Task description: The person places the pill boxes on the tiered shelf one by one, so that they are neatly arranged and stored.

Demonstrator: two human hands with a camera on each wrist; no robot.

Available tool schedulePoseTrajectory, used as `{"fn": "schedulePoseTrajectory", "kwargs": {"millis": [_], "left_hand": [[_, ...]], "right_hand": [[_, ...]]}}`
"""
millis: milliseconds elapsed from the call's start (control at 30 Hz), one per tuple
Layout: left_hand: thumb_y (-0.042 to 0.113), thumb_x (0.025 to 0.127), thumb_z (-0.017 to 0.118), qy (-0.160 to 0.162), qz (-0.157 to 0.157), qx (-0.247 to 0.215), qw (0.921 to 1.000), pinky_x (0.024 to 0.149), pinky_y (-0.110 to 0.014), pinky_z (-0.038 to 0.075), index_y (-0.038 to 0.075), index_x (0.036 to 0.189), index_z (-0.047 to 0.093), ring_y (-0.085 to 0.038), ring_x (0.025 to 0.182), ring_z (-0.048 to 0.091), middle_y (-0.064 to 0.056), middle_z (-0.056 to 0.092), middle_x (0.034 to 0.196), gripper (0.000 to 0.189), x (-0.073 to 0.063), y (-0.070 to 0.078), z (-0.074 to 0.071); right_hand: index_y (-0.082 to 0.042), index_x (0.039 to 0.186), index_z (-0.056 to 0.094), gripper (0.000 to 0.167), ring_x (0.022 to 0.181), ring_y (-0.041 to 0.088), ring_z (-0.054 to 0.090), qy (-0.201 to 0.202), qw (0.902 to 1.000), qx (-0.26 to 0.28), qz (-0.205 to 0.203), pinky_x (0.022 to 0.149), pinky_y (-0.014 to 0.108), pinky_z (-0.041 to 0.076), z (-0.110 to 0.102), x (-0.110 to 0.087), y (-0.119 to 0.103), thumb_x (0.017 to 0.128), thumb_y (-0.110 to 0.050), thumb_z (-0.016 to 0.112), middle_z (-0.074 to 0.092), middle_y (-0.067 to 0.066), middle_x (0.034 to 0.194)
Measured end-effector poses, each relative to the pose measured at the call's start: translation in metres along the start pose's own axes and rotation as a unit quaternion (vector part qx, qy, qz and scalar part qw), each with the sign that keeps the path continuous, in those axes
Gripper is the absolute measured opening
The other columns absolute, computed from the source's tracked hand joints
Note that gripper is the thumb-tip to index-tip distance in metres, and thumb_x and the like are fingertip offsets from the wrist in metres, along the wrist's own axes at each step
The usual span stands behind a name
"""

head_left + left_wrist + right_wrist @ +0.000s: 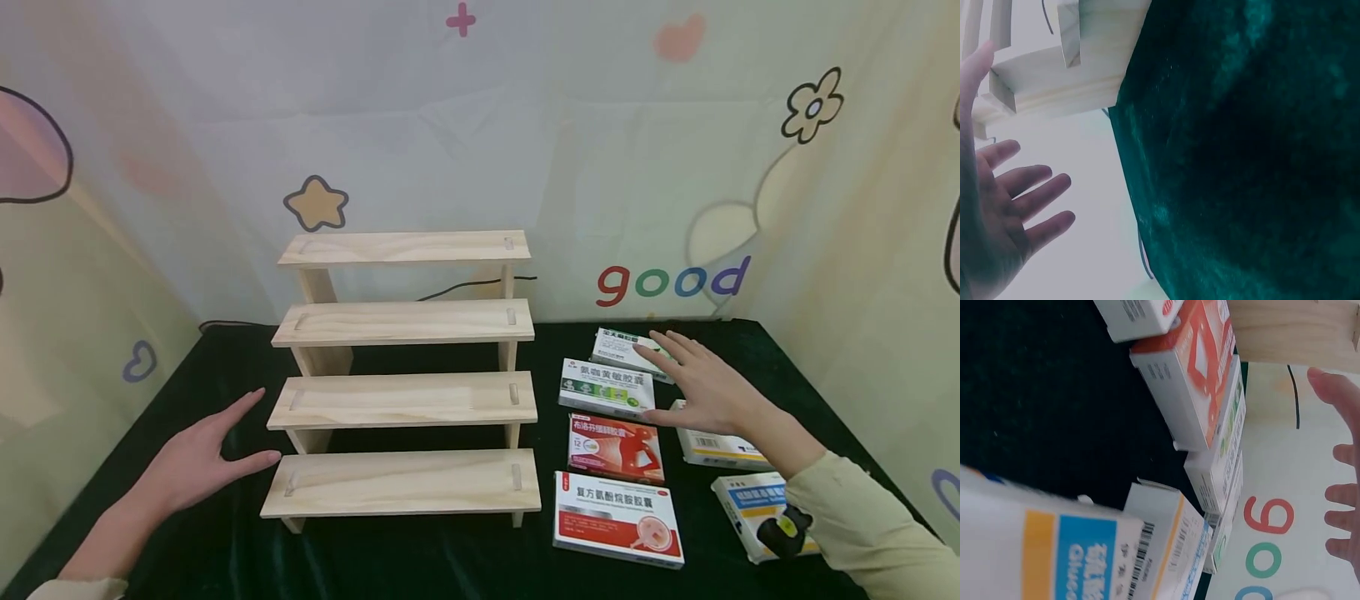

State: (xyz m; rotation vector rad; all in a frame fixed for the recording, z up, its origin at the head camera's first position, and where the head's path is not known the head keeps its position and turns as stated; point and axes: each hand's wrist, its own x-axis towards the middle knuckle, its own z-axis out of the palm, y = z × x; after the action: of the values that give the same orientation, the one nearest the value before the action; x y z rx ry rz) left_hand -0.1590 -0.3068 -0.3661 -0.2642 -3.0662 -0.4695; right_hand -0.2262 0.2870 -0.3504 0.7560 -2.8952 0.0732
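My left hand (198,458), fingers extended and thumb apart, hovers left of a four-step wooden display shelf (401,485) and holds nothing. In the left wrist view its spread fingers (1041,197) stand beside the shelf's end (1094,69). Over the rear medicine boxes on the right, my right hand (708,390) is stretched out with a bare palm. It overlaps a white-and-green box (618,346) at the back and the corner of another green-banded box (603,385). Beneath its wrist lies a white box with a yellow stripe (723,452), partly hidden.
Nearer the front lie an orange-red box (611,446) and a larger white-and-red box (615,525). A blue, white and yellow box (742,508) sits by the right sleeve (870,517). Dark green cloth (420,567) covers the table, with a printed curtain (450,150) behind.
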Motion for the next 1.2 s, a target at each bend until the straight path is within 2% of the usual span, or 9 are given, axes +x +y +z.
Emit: {"fn": "schedulePoseTrajectory", "kwargs": {"millis": [200,400,600,900,1200], "left_hand": [[0.053,0.079,0.059,0.000,-0.002,-0.028,0.9996,0.077,-0.056,0.043,0.009,0.141,0.029,-0.044,0.104,0.051,-0.029,0.051,0.120,0.082,-0.004,0.004,0.004],[0.049,0.078,0.062,-0.005,0.013,-0.068,0.9976,0.077,-0.057,0.042,0.007,0.140,0.031,-0.040,0.108,0.050,-0.026,0.051,0.124,0.081,-0.008,0.006,0.007],[0.043,0.078,0.065,-0.010,0.018,-0.103,0.9945,0.077,-0.058,0.042,0.006,0.140,0.031,-0.039,0.108,0.051,-0.025,0.050,0.125,0.079,-0.011,0.005,0.012],[0.038,0.077,0.068,-0.022,0.024,-0.149,0.9883,0.081,-0.053,0.043,0.001,0.135,0.037,-0.036,0.106,0.053,-0.022,0.052,0.124,0.075,-0.016,0.005,0.021],[0.032,0.077,0.070,-0.044,0.024,-0.202,0.9781,0.079,-0.046,0.045,0.002,0.137,0.035,-0.032,0.102,0.055,-0.023,0.052,0.123,0.076,-0.020,0.005,0.029]], "right_hand": [[-0.015,0.141,0.030,0.090,0.128,0.044,0.023,-0.014,0.9993,0.034,0.007,0.093,0.061,0.030,0.004,-0.003,-0.010,0.070,-0.059,0.065,0.026,0.021,0.143],[-0.016,0.140,0.030,0.088,0.124,0.043,0.029,-0.012,0.9977,0.066,-0.003,0.089,0.060,0.036,0.008,-0.008,-0.016,0.070,-0.057,0.066,0.032,0.022,0.139],[-0.015,0.140,0.031,0.089,0.124,0.043,0.029,-0.021,0.9957,0.090,0.011,0.089,0.060,0.036,0.011,-0.012,-0.021,0.069,-0.055,0.068,0.032,0.021,0.139],[-0.014,0.139,0.033,0.087,0.124,0.044,0.029,-0.036,0.9894,0.139,0.024,0.088,0.063,0.034,0.022,-0.020,-0.023,0.070,-0.052,0.070,0.033,0.022,0.139],[-0.011,0.138,0.035,0.085,0.121,0.046,0.032,-0.051,0.9807,0.184,0.041,0.088,0.063,0.034,0.030,-0.029,-0.028,0.070,-0.050,0.070,0.035,0.024,0.136]]}}
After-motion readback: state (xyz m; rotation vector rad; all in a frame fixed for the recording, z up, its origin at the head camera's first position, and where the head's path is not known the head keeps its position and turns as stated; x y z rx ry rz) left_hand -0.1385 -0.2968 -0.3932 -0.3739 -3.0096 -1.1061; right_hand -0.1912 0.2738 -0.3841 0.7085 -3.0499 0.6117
